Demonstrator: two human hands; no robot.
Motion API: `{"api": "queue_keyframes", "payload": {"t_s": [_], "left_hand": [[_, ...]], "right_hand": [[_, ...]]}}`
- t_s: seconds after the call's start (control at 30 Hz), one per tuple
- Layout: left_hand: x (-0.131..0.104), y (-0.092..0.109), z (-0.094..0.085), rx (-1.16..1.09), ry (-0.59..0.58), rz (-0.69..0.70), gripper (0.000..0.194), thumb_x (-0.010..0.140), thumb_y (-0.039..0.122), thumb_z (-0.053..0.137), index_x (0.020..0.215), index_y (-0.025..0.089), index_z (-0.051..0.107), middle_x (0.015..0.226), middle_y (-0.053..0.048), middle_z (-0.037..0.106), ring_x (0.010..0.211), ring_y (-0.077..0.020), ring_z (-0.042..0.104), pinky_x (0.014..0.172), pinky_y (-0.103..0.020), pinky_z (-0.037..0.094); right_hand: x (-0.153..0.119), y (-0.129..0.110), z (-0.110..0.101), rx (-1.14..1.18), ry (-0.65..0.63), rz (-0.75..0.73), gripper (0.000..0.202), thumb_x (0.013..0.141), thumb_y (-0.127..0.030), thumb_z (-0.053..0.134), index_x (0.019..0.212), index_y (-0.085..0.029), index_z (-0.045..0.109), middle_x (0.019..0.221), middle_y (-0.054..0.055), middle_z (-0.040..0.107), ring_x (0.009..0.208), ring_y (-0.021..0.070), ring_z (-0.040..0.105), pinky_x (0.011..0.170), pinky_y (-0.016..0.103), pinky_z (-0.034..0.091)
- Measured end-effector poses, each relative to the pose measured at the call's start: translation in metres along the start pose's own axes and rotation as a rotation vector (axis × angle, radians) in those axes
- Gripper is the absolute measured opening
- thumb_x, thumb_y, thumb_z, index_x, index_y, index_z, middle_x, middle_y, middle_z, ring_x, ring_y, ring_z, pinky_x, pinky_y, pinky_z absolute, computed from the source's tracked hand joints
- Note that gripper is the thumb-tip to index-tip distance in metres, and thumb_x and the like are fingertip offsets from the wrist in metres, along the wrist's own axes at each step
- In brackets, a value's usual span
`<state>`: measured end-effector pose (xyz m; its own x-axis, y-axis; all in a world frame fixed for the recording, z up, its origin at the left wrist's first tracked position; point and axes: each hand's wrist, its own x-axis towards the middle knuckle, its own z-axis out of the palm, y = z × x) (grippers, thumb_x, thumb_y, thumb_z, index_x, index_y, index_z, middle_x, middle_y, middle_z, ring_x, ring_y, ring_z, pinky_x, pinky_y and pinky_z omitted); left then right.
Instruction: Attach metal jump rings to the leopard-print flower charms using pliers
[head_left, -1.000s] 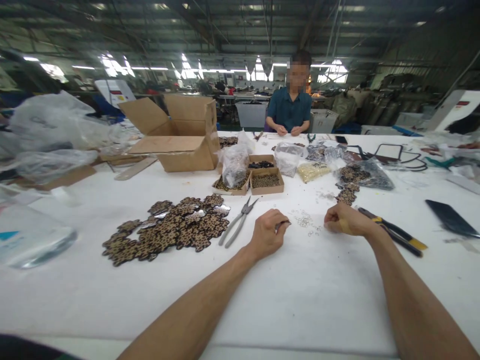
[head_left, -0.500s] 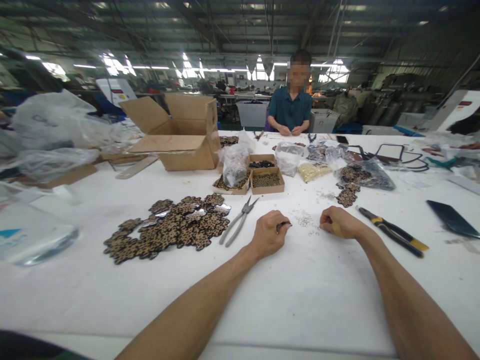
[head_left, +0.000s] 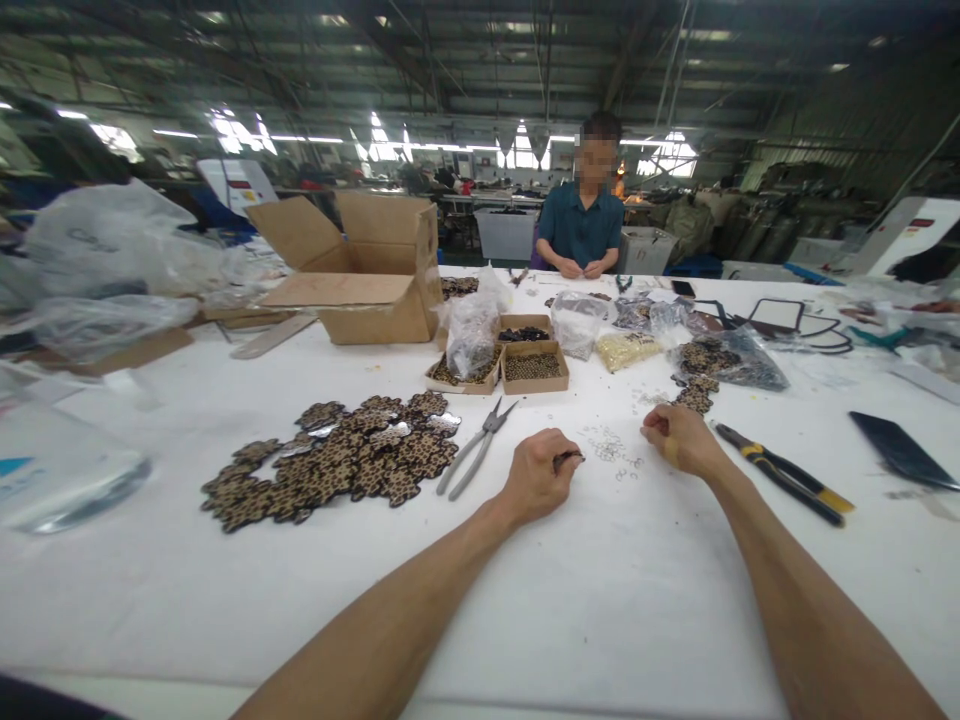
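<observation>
My left hand [head_left: 541, 468] is closed on a small dark piece [head_left: 568, 457], whose tip sticks out past the fingers; most of it is hidden. Just right of it, small pale metal rings [head_left: 611, 447] lie scattered on the white table [head_left: 600, 600]. At the right edge of the rings, my right hand [head_left: 681, 440] is pinched; anything between its fingertips is too small to make out. Grey-handled pliers [head_left: 478, 447] lie left of my left hand, beside a heap of leopard-print flower-edged patches [head_left: 337, 465]. Black-and-yellow pliers [head_left: 784, 475] lie right of my right hand.
Small cardboard trays [head_left: 535, 367] hold tiny metal parts and dark pieces. Behind them stands an open cardboard box [head_left: 375, 318]. A bag of yellow parts [head_left: 627, 349] and other plastic bags lie nearby. A phone [head_left: 904, 450] is at right. Across the table sits a person [head_left: 580, 222].
My right hand has lifted slightly away from the rings, its fingertips still together. My left hand keeps its hold on the small dark piece. The view has shifted a little.
</observation>
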<state>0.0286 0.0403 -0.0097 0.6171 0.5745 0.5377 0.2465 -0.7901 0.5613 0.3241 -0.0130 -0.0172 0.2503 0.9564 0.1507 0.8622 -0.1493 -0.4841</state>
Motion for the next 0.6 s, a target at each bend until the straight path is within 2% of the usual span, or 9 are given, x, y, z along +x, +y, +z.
{"api": "queue_keyframes", "payload": {"t_s": [0.1, 0.17, 0.27, 0.4, 0.47, 0.6], "left_hand": [[0.0, -0.001, -0.001, -0.009, 0.014, 0.003, 0.011, 0.087, 0.017, 0.059, 0.085, 0.017, 0.07, 0.081, -0.005, 0.066, 0.077, -0.0161, 0.06, 0.068, -0.028, 0.046], [0.0, -0.001, -0.001, -0.013, 0.023, 0.009, 0.011, 0.087, 0.016, 0.059, 0.085, 0.018, 0.07, 0.081, -0.005, 0.066, 0.077, -0.0161, 0.06, 0.068, -0.028, 0.046], [-0.001, -0.001, 0.0, -0.023, 0.032, 0.015, 0.011, 0.086, 0.016, 0.06, 0.084, 0.018, 0.07, 0.08, -0.004, 0.066, 0.075, -0.0159, 0.06, 0.068, -0.028, 0.046], [-0.002, -0.001, 0.002, -0.046, 0.034, -0.042, 0.011, 0.085, 0.017, 0.061, 0.083, 0.018, 0.072, 0.079, -0.004, 0.066, 0.072, -0.0148, 0.059, 0.066, -0.027, 0.046], [-0.002, -0.002, 0.001, -0.051, 0.038, -0.088, 0.011, 0.084, 0.017, 0.062, 0.083, 0.018, 0.073, 0.079, -0.004, 0.067, 0.071, -0.0144, 0.059, 0.066, -0.026, 0.046], [-0.003, -0.005, 0.0, -0.047, 0.055, -0.137, 0.01, 0.083, 0.017, 0.063, 0.082, 0.018, 0.074, 0.079, -0.004, 0.069, 0.071, -0.0146, 0.06, 0.066, -0.026, 0.046]], "right_hand": [[0.006, 0.024, -0.004, -0.142, 0.181, 0.154, 0.016, 0.083, -0.03, 0.062, 0.093, -0.021, 0.07, 0.089, 0.009, 0.074, 0.081, 0.0246, 0.065, 0.065, 0.03, 0.04], [0.007, 0.038, -0.007, -0.175, 0.213, 0.188, 0.016, 0.084, -0.029, 0.061, 0.093, -0.022, 0.071, 0.09, 0.01, 0.074, 0.081, 0.0252, 0.065, 0.065, 0.031, 0.04], [0.009, 0.045, -0.004, -0.163, 0.186, 0.133, 0.02, 0.086, -0.03, 0.058, 0.098, -0.021, 0.072, 0.09, 0.009, 0.073, 0.08, 0.0229, 0.065, 0.068, 0.03, 0.043], [0.015, 0.038, 0.011, -0.166, 0.161, 0.06, 0.031, 0.088, -0.034, 0.057, 0.111, -0.019, 0.072, 0.102, 0.01, 0.072, 0.092, 0.0238, 0.064, 0.077, 0.03, 0.045], [0.019, 0.036, 0.017, -0.172, 0.151, 0.052, 0.029, 0.089, -0.032, 0.057, 0.108, -0.018, 0.073, 0.103, 0.012, 0.072, 0.095, 0.0254, 0.063, 0.08, 0.031, 0.044], [0.026, 0.04, 0.022, -0.17, 0.112, 0.067, 0.022, 0.088, -0.029, 0.058, 0.095, -0.017, 0.075, 0.093, 0.013, 0.073, 0.087, 0.0255, 0.065, 0.074, 0.031, 0.043]]}}
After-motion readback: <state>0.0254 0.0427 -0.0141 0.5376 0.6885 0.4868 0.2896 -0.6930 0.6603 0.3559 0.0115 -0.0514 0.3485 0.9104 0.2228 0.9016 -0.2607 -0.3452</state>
